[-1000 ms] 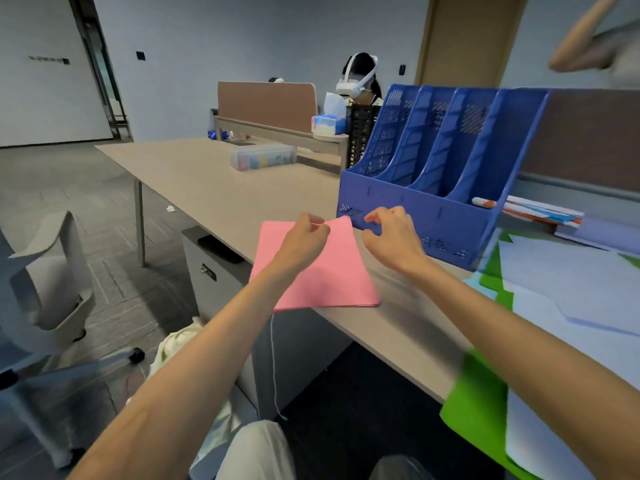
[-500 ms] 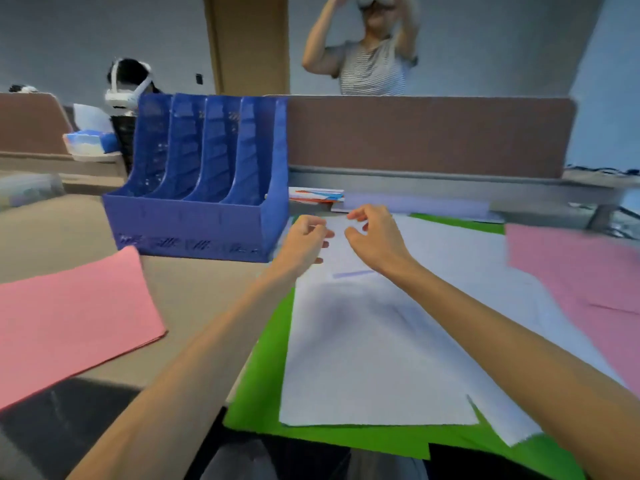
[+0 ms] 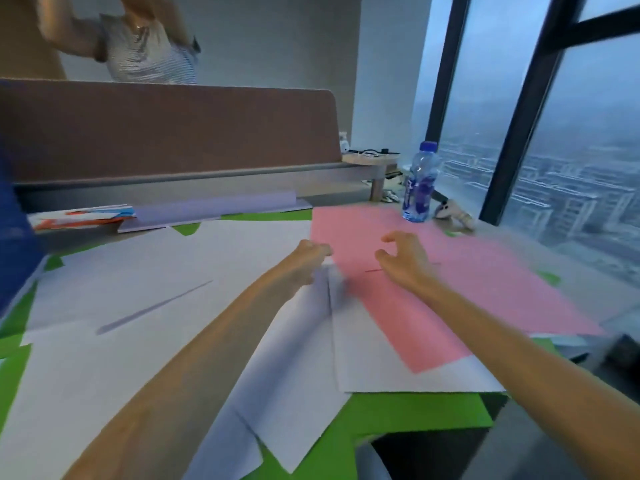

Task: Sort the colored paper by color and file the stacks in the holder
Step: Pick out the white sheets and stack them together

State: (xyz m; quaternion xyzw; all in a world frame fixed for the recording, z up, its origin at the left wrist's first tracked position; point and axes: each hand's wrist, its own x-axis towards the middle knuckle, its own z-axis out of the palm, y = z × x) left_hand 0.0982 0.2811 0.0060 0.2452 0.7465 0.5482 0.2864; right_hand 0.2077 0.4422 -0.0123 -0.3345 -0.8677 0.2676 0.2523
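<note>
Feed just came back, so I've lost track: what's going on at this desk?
A person is sorting paper. The left hand seems to pinch the edge of a white sheet, which ridges up beneath it, right beside the pink paper. The right hand hovers over the pink, fingers loosely curled, holding nothing. Green paper lies under both. Only an edge of the blue holder shows at left; its slots are out of view.

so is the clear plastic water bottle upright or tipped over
Upright: the clear plastic water bottle stands on its base, blue cap on top.

Two hands [image 3: 309, 259] [image 3: 403, 259], one bottle [image 3: 420, 183]
</note>
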